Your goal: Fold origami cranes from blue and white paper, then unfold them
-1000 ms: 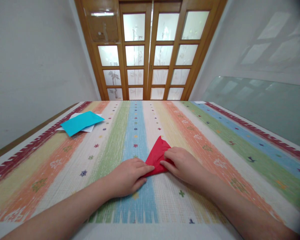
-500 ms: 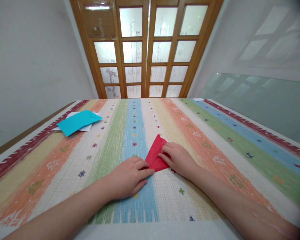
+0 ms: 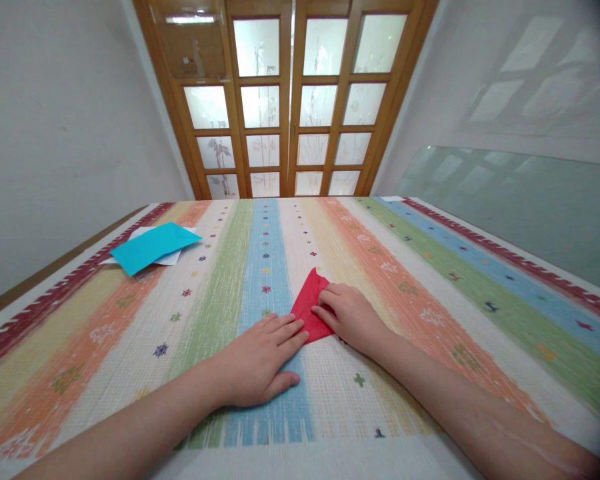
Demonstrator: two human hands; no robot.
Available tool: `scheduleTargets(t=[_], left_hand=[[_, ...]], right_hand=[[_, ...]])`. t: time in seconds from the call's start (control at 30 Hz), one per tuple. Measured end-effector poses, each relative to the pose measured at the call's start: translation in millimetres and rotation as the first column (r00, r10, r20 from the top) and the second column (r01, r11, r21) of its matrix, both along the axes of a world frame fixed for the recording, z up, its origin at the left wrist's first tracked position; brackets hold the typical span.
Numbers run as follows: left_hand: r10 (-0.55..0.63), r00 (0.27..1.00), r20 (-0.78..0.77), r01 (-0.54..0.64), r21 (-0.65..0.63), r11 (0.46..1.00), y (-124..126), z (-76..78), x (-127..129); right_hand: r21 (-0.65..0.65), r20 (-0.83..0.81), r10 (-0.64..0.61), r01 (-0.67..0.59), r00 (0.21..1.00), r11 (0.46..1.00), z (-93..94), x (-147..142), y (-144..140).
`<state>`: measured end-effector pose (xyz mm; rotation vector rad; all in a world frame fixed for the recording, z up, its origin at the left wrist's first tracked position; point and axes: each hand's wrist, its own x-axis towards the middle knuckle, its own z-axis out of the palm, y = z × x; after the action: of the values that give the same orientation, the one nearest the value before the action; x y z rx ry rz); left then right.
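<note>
A folded red sheet of paper (image 3: 309,308), roughly triangular with its tip pointing away from me, lies on the striped tablecloth. My left hand (image 3: 264,360) rests flat at its left corner, fingers stretched out and thumb apart, with the fingertips on the paper's edge. On the paper's right side, my right hand (image 3: 351,315) has its fingers curled and grips the edge between thumb and fingers. That right edge is partly hidden under the fingers.
A bright blue sheet of paper (image 3: 153,248) lies over white paper (image 3: 171,259) at the far left of the striped tablecloth (image 3: 220,287). Beyond the table stand wooden doors with glass panes (image 3: 314,105). A glass panel (image 3: 505,193) leans along the right wall.
My left hand has flattened out, its fingers spreading and the thumb moving away from the paper. My right hand keeps its grip on the red paper. The view has shifted slightly.
</note>
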<state>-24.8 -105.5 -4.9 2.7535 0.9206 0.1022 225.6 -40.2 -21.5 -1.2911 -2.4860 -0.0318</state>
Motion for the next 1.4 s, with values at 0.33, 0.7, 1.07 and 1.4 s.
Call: scheduleTargets(t=[0.33, 0.7, 1.07, 1.4], left_hand=[[-0.032, 0.999, 0.003, 0.032, -0.046, 0.998, -1.6, 0.8, 1.3], [-0.039, 0.999, -0.009, 0.038, -0.065, 0.997, 0.0, -2.3, 1.3], [0.020, 0.998, -0.061, -0.021, -0.016, 1.000, -12.6, 13.1, -5.5], [0.124, 0.968, -0.219, -0.096, 0.132, 0.987, -22.9, 32.1, 7.0]], right_hand=[[0.045, -0.010, -0.176, 0.176, 0.984, 0.983, -1.9, 18.1, 9.2], [0.004, -0.121, 0.188, -0.189, 0.975, 0.982, 18.3, -5.2, -26.5], [-0.264, 0.084, 0.205, -0.177, 0.975, 0.948, -0.7, -5.9, -18.7], [-0.257, 0.087, 0.201, -0.173, 0.976, 0.951, -0.8, -7.4, -19.6]])
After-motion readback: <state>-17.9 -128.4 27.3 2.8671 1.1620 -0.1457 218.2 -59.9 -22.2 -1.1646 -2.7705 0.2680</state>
